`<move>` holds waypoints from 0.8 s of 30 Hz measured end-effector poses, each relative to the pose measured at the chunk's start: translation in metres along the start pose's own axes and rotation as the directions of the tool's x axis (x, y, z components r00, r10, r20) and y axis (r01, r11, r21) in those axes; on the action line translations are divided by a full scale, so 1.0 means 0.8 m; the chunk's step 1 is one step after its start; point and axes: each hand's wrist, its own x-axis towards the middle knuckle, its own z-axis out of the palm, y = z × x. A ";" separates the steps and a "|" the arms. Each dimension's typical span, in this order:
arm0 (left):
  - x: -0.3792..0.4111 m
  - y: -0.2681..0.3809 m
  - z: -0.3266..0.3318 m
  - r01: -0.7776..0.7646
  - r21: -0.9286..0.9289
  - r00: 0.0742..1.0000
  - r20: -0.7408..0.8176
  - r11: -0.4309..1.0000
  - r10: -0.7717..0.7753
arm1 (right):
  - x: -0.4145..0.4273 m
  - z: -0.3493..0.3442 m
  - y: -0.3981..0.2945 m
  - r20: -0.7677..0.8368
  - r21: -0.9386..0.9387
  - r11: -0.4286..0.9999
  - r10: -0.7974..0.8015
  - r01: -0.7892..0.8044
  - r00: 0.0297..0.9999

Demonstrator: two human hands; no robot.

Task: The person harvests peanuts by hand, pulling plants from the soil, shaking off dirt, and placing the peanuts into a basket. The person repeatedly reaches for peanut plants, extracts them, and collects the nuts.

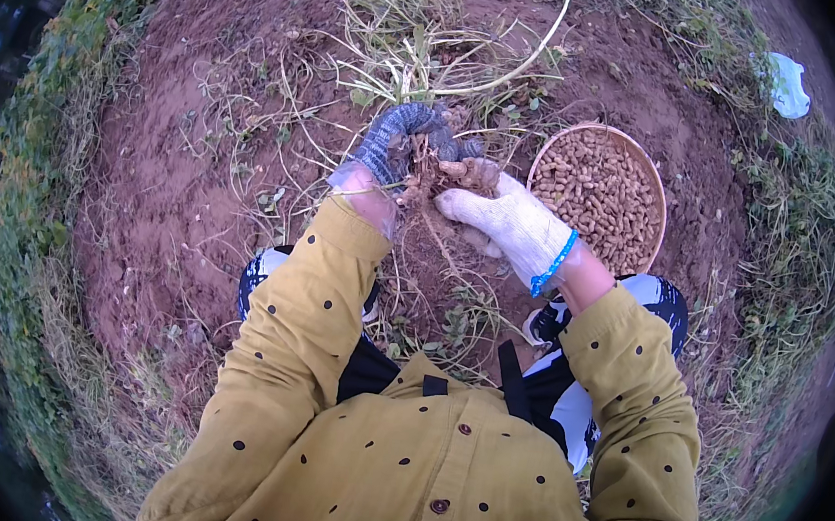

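My left hand (407,135), in a dark grey knitted glove, is closed around the root end of a pulled peanut plant. Stems of the plant (479,86) spread away from me beyond the hand. Peanut pods (453,168) and thin roots hang in the space between both hands. My right hand (509,213), in a white knitted glove with a blue cuff, has its thumb and fingers around pods at the roots. How many pods the right hand grips is hidden by its fingers.
A round basket (664,201) of picked peanuts (597,195) stands on the soil (200,89) just right of my right hand. Loose vines (465,318) lie between my feet. Leafy rows (41,171) run along both sides, with a pale plastic bag (787,87) at far right.
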 end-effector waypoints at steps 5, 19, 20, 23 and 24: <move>-0.002 0.035 -0.034 -0.076 0.041 0.919 0.391 0.996 0.054 | -0.028 -0.022 0.010 -0.087 -0.155 0.986 0.041 -0.054 0.995; 0.003 -0.001 -0.012 0.042 -0.123 0.915 0.403 0.991 0.012 | -0.034 -0.078 0.003 -0.454 -0.497 0.833 -0.489 0.244 0.745; -0.004 -0.002 -0.002 0.081 -0.062 0.933 0.357 0.995 -0.053 | -0.033 -0.069 0.002 -0.432 -0.416 0.880 -0.414 0.231 0.801; -0.002 -0.003 -0.014 0.133 0.022 0.947 0.292 0.991 -0.134 | -0.025 -0.038 -0.005 -0.265 -0.421 0.872 -0.381 0.249 0.886; -0.003 -0.011 -0.011 0.110 0.031 0.967 0.225 0.993 -0.115 | -0.018 -0.036 0.005 -0.206 -0.223 0.935 -0.321 0.275 0.924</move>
